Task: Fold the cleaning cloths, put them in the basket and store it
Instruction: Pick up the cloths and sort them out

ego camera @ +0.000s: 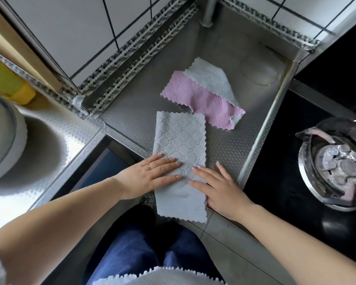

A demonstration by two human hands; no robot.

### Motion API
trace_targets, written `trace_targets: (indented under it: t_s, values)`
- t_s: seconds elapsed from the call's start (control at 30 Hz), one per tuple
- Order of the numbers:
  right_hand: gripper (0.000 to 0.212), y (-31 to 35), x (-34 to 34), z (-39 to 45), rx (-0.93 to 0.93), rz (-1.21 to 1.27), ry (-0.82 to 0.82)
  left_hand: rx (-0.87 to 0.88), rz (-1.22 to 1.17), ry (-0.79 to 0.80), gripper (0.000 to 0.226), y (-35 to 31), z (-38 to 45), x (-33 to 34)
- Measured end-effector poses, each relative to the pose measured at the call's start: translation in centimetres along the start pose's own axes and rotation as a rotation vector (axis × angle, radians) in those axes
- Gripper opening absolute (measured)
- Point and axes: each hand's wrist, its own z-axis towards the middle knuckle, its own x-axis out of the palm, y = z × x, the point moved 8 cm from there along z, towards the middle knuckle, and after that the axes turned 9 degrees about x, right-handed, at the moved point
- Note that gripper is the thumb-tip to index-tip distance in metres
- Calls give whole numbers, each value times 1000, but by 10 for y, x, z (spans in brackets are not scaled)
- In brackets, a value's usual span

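**Pressing a grey cloth flat on a steel counter**

Lying in the corner of a tiled kitchen, the counter is embossed steel with raised edges; white tiles with dark grout rise behind it, and a metal pipe stands in the far corner. A black hob adjoins it on the right, carrying a glass jug of coins. A lower steel ledge on the left holds a white round container and a yellow bottle.

Three cloths are on the counter. One grey cloth is folded into a long strip, its long axis running from the near edge straight away from the person, the near end hanging over the edge. Just beyond it a pink cloth lies diagonally, far-left to near-right, touching a second grey cloth that overlaps its far side. A fourth white scalloped cloth shows at the bottom.

Both hands lie flat, fingers stretched, no grip closed on anything: the left hand presses the strip's left side, the right hand its right edge.
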Motion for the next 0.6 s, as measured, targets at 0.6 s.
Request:
trace_targets:
  t_s: [0.6]
  values:
    - [35,-67,-8,66,834,1026,-179,-1203,-1015,-650,32,81,-18,-25]
